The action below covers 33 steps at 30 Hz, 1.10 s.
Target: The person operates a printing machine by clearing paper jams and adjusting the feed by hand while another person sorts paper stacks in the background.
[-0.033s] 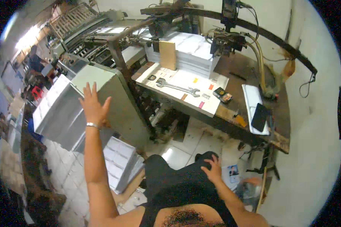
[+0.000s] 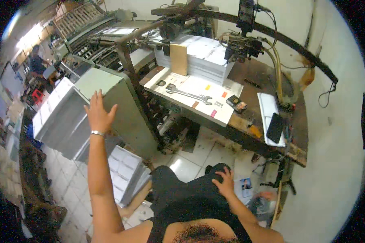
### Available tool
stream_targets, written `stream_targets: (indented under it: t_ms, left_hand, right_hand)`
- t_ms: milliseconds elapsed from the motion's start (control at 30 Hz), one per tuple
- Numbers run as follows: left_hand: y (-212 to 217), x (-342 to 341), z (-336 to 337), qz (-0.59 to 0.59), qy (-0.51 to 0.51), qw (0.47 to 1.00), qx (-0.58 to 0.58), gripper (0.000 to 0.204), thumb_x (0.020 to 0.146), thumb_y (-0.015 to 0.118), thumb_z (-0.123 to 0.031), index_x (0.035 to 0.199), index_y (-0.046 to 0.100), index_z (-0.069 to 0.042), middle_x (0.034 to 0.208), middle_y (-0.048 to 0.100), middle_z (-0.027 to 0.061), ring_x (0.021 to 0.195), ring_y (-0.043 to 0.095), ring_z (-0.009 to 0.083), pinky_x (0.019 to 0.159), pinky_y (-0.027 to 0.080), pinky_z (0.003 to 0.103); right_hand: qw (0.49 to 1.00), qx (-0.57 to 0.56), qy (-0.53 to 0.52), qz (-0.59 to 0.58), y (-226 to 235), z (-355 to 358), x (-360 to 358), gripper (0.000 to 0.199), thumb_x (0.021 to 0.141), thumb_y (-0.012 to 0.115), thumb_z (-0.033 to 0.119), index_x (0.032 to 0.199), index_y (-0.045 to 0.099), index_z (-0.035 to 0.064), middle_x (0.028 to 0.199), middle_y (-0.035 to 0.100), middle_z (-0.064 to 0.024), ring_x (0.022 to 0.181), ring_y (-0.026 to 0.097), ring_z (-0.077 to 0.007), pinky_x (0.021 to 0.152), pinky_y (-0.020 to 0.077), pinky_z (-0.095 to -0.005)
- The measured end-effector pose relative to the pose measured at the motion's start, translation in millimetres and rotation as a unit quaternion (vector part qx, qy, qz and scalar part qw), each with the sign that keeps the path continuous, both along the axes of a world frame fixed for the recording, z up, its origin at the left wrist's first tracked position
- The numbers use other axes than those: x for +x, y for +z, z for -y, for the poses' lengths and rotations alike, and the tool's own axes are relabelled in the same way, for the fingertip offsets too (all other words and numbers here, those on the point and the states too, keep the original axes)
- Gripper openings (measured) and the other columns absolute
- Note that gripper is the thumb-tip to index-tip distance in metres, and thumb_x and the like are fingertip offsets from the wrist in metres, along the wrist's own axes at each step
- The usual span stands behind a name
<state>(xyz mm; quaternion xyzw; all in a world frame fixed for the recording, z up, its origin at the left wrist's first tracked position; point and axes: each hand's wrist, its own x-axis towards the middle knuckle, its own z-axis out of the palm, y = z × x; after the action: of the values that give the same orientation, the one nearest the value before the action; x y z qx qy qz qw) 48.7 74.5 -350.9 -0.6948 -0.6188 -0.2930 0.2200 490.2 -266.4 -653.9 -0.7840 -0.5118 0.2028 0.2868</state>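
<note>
My left hand [image 2: 99, 116], with a silver band at its wrist, is stretched out with fingers extended and thumb apart. It holds nothing and lies over the edge of a pale green machine cabinet [image 2: 99, 81]; whether it touches is hard to tell. Left of it stands a tall stack of printed paper [image 2: 59, 127]. My right hand [image 2: 224, 183] rests on my dark-clothed knee, fingers spread and holding nothing. Below my left hand, a smaller stack of printed sheets [image 2: 123, 168] sits near the floor.
Ahead, a dark table [image 2: 251, 69] carries a large paper stack [image 2: 205, 52], a wooden block [image 2: 179, 59], an open-ended wrench [image 2: 188, 94], a small dark box [image 2: 236, 103] and a black phone [image 2: 275, 126]. A curved metal bar [image 2: 296, 36] arches above. A person [image 2: 37, 65] is far left.
The view has shifted slightly, so the table and its things sit a little further left. My left hand's fingers look a bit closer together; my right hand stays on the knee.
</note>
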Motion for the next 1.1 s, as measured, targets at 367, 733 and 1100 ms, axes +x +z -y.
stream_targets:
  t_ms: [367,733,1100]
  left_hand:
    - [-32,15,-11,0.119,-0.018,0.989,0.081,0.068,0.086,0.080,-0.035,0.146,0.058,-0.011,0.152,0.056,0.0120,0.147,0.045,0.0359,0.120,0.035,0.051]
    - [-32,2,-10,0.123,-0.039,0.988,0.085,0.069,0.084,0.081,-0.034,0.147,0.058,-0.015,0.151,0.058,0.0094,0.147,0.046,0.0338,0.119,0.036,0.051]
    - [-32,4,-9,0.137,-0.029,0.987,0.083,0.067,0.086,0.080,-0.034,0.147,0.058,-0.016,0.153,0.056,0.0077,0.148,0.044,0.0323,0.118,0.035,0.052]
  right_hand:
    - [1.000,-0.005,0.024,0.007,9,0,7,0.049,0.082,0.085,0.040,0.126,0.074,0.0227,0.163,0.041,-0.0194,0.151,0.030,-0.0468,0.124,0.0300,-0.0557]
    - [0.999,0.010,0.030,0.014,2,-1,4,0.047,0.083,0.084,0.042,0.126,0.074,0.0239,0.163,0.042,-0.0199,0.151,0.030,-0.0465,0.124,0.0301,-0.0537]
    - [0.999,0.022,0.040,0.021,0,-2,7,0.047,0.083,0.083,0.042,0.125,0.074,0.0224,0.160,0.044,-0.0215,0.149,0.031,-0.0474,0.121,0.0334,-0.0542]
